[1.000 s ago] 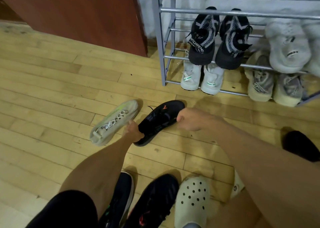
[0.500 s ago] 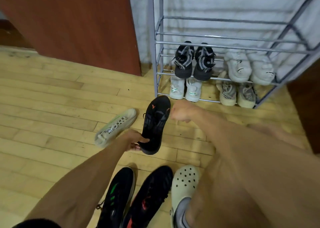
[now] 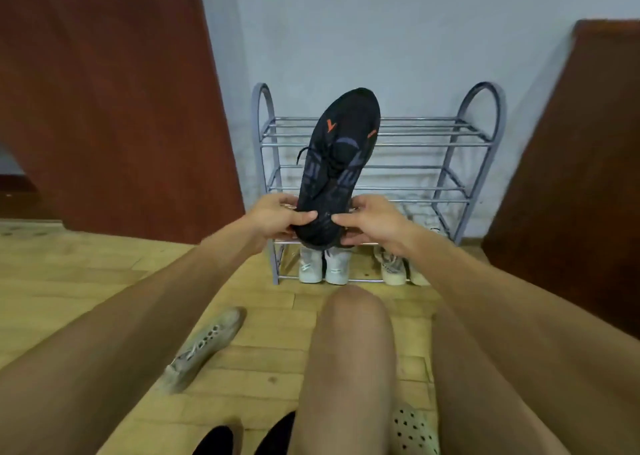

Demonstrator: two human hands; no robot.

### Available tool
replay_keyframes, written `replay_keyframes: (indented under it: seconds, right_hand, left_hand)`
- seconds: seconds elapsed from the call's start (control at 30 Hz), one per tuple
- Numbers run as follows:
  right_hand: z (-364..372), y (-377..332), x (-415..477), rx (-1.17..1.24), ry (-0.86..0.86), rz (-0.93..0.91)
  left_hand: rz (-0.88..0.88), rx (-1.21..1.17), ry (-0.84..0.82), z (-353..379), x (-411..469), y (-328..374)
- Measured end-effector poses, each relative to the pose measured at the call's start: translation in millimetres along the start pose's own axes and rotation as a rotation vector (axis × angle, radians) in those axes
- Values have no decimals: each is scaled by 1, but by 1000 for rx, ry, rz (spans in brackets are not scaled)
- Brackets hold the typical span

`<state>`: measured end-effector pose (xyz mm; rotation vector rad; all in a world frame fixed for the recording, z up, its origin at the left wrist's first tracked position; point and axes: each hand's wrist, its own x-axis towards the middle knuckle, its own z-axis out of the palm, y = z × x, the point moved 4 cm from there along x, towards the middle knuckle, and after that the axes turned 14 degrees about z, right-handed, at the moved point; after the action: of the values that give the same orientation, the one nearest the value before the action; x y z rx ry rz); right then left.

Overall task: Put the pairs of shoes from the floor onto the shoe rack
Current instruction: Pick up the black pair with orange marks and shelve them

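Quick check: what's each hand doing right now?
Left hand: closed on the heel end of the black shoe.
Right hand: closed on the same shoe's heel end.

Pale blue-grey plaster wall at back, evenly lit, no window in view. Dark reddish-brown wooden panel leaning across left side, reaching floor. Second reddish-brown wooden panel at right edge, tilted. Light yellow wooden plank floor, boards running left to right, scuffed, small dark marks.
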<state>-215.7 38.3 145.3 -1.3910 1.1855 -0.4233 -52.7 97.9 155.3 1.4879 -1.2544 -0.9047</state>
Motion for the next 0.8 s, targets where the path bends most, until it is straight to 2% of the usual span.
replay_keyframes:
  seconds: [0.07,0.2,0.47,0.63,0.8]
  right_hand:
    - [-35,2,-13,53,14,-8]
    - [-100,33,-40,47,29,50]
    - [-202,143,-89,8,120,232]
    - [-220,217,-92,42,118,357]
    - [-205,283,-82,182,-11,466]
  left_hand:
    - [33,50,-68,27,4,26]
    - [-26,125,-191,100,5,47]
    - [-210,31,-392,257,-14,4]
    - [-333,24,-497,318,-36,-35]
    - [-442,45,-578,339,-49,-66]
